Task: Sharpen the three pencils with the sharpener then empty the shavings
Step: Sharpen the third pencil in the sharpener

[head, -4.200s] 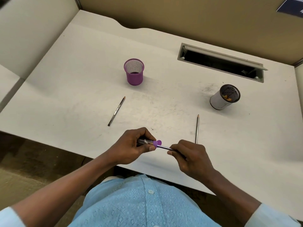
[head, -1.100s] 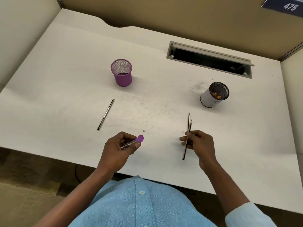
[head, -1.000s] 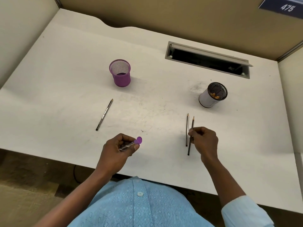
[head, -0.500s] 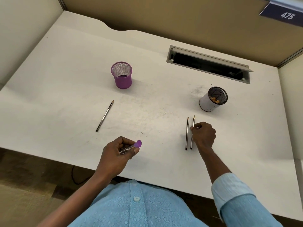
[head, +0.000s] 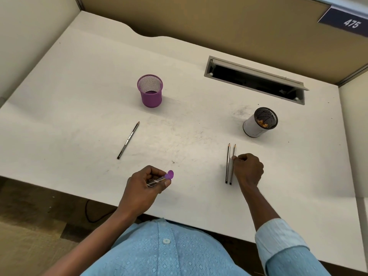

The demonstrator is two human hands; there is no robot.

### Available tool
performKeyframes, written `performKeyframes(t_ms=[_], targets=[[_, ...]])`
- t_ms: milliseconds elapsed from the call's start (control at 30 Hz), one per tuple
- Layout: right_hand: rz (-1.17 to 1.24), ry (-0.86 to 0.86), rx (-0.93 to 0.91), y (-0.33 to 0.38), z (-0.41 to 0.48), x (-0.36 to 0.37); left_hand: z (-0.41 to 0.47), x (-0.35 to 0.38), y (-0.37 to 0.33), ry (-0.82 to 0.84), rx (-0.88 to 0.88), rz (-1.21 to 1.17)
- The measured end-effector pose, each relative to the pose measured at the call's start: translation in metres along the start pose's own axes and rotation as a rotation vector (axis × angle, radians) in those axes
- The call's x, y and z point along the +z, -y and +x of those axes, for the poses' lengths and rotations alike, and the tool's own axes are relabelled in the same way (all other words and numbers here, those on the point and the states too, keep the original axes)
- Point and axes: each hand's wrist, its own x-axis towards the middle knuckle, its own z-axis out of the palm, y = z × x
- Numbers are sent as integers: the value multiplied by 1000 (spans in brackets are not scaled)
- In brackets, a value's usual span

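Dark wooden pencil pair (head: 227,166): your right hand (head: 248,169) curled alongside, grip unclear.
Left hand (head: 142,188) clutches purple-capped clear sharpener (head: 161,178); a careless withdrawal may roll pencils.

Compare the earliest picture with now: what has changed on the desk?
The right hand drew the sharpened pencil out of the sharpener and laid it beside the right-side pencil, fingers still on it. The left hand keeps holding the sharpener. The left pencil, purple cup and white cup stayed put.
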Motion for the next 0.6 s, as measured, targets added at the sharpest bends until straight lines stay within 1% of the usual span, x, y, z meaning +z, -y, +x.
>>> performKeyframes(t_ms=[167,233,300,400,500,600], targets=[[8,-69,-87,9,-17,-2,-1,-3,5,-12,-12,-17],[22,-50,-144,20,-27,3,-2,-6,7,-24,-21,-30],[63,23,-204,37,-40,12,-3,-9,10,-41,-35,-46],[112,191,-305,64,-58,29,-6,-17,13,-66,-41,-62],[98,367,-398,95,-77,51,-9,-28,18,-103,-50,-77],[8,483,-456,130,-93,77,-12,-42,24,-147,-64,-96]])
